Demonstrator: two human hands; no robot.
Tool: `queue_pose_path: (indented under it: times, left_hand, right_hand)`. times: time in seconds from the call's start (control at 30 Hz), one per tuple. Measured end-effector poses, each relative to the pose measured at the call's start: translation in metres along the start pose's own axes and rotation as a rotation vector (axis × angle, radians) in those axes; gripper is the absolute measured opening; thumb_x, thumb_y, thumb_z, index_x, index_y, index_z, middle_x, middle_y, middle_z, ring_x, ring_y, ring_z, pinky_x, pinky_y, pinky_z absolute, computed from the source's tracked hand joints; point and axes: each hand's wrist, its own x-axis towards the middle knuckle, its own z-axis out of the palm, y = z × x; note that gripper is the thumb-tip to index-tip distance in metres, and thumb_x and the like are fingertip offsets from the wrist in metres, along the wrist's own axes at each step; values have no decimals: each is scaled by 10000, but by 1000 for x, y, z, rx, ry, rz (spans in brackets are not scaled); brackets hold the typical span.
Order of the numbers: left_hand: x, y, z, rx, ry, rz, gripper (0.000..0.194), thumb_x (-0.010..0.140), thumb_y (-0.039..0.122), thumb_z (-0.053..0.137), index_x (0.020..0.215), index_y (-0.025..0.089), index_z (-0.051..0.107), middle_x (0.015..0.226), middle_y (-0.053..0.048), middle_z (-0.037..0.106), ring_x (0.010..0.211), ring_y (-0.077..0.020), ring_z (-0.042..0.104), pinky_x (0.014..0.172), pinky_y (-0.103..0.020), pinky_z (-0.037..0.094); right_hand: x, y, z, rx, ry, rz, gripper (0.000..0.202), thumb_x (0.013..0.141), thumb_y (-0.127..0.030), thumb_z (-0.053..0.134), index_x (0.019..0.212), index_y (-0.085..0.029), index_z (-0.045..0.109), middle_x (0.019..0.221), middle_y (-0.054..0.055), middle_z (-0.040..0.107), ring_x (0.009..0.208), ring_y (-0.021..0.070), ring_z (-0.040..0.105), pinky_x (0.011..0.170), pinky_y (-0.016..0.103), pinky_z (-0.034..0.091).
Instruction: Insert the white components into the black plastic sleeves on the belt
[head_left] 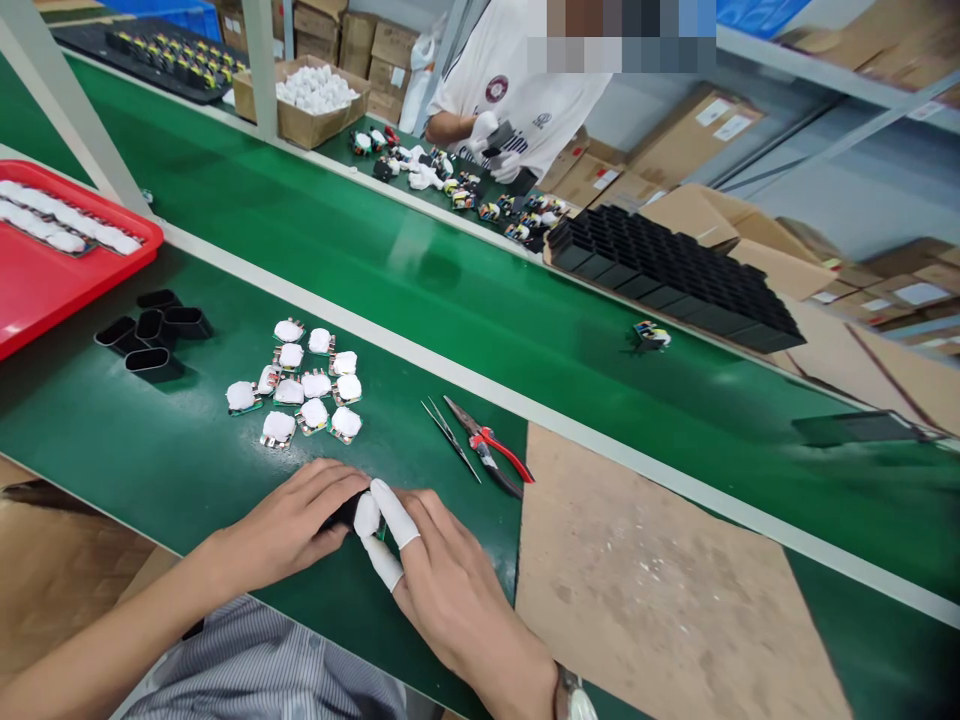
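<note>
My left hand (pixel 311 515) is wrapped round a black plastic housing (pixel 345 512), mostly hidden by the fingers. At its open end, my right hand (pixel 439 570) pinches a small circuit board with a white pad (pixel 367 517) between a thumb and forefinger in white finger cots. The board touches the housing or sits partly in it; I cannot tell which. Beyond my hands lie several circuit boards with white pads (pixel 289 392) on the green bench (pixel 217 440). Several empty black housings (pixel 154 363) stand to the left.
Tweezers (pixel 451 438) and red-handled pliers (pixel 491 447) lie right of my hands beside a brown board (pixel 660 590). A red tray (pixel 67 290) holds boards at left. Across the green conveyor (pixel 420 260), a gloved co-worker (pixel 517 90) handles a black piece near stacked black housings (pixel 675 275).
</note>
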Motion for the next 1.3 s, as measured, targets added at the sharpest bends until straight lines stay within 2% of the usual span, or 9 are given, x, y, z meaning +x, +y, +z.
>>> queue_pose_path:
  times: [0.23,0.37,0.53,0.7,0.87,0.93,1.07,1.2,1.3]
  left_hand:
    - [-4,0,0,20,-39,-67,602,1002,93,586,1554,222,384,1454,-125,590,1281,-305,467,1064,-497,527]
    - [-3,1,-1,-101,-115,-107,640,1012,120,600,1583,244,341,1430,-116,585,1324,-284,452,1063,-447,543]
    - [0,1,-4,-181,-130,-142,639,1012,143,620,1579,282,361,1382,-106,607,1315,-274,479,1082,-450,535]
    - [0,1,-6,-179,-112,-156,669,997,136,635,1588,292,363,1360,-102,618,1296,-269,516,1066,-444,556]
    - [-4,1,-2,-106,-39,-136,637,1007,63,501,1583,289,351,1432,-110,575,1319,-256,555,1105,-468,543]
    - [-5,2,-1,-78,-2,-144,585,1024,70,483,1560,277,372,1420,-113,582,1297,-247,588,1105,-467,547]
    - [-6,0,0,-7,129,-11,399,1029,145,608,1403,230,499,1362,-136,602,1248,-263,624,1054,-457,573]
    - [-6,-1,-1,59,192,113,211,1048,76,566,1190,225,612,1289,-115,634,1058,-215,680,874,-372,602]
    - [-7,0,0,86,195,106,216,1056,73,547,1190,227,617,1315,-116,638,1034,-209,694,840,-360,608]
  right_hand:
    - [2,7,2,150,46,38,153,1029,-108,460,1080,-141,600,1175,181,686,1010,283,618,746,416,633]
    - [-5,12,11,314,173,26,22,1022,-156,605,1014,-171,592,1272,159,687,1081,270,634,830,425,631]
    - [-6,9,26,308,155,5,183,999,-176,658,1175,-127,636,1426,187,608,1278,330,573,979,506,597]
    - [0,6,30,290,114,21,240,1032,-259,620,1234,-134,650,1382,174,640,1259,321,605,974,493,601]
    - [-2,27,32,351,241,134,278,1053,-274,586,1324,-218,616,1328,122,664,1153,240,669,998,442,596]
    - [-4,42,38,180,291,251,327,1059,-250,554,1376,-176,586,1339,166,656,1193,276,654,1016,473,584]
    - [-4,71,57,-170,188,438,341,1056,-190,451,1333,-61,602,1292,268,657,1163,368,643,971,576,570]
    - [-1,77,60,-152,162,426,360,992,-42,370,1204,-102,654,1030,173,702,956,284,669,863,470,595]
    - [-2,60,44,-14,187,331,305,1017,-81,409,1229,-139,621,1042,111,678,865,204,664,774,343,594]
